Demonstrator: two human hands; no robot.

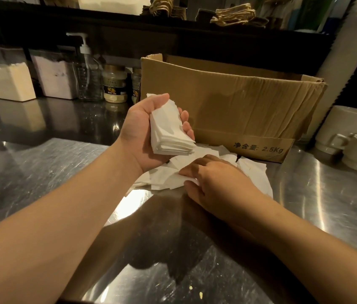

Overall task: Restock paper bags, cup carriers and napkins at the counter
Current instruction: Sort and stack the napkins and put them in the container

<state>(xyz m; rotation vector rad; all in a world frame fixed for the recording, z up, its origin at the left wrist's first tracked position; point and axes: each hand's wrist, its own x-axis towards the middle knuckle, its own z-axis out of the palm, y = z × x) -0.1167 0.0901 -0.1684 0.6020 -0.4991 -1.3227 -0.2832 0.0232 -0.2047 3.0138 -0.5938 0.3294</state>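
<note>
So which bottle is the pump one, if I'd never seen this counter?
Start at the big cardboard box and look left, past two small yellow-labelled jars. The pump bottle stands next: clear plastic, and the only one with a white pump head.

Could not read the labels on the jars [115, 86] at ten o'clock: too small and dim. Lost the box [228, 102] interior behind its front wall. Hid part of the loose napkins [252, 172] under the right hand [214, 178]. Cut off the mugs [353, 139] at three o'clock and both forearms at the bottom edge.
</note>
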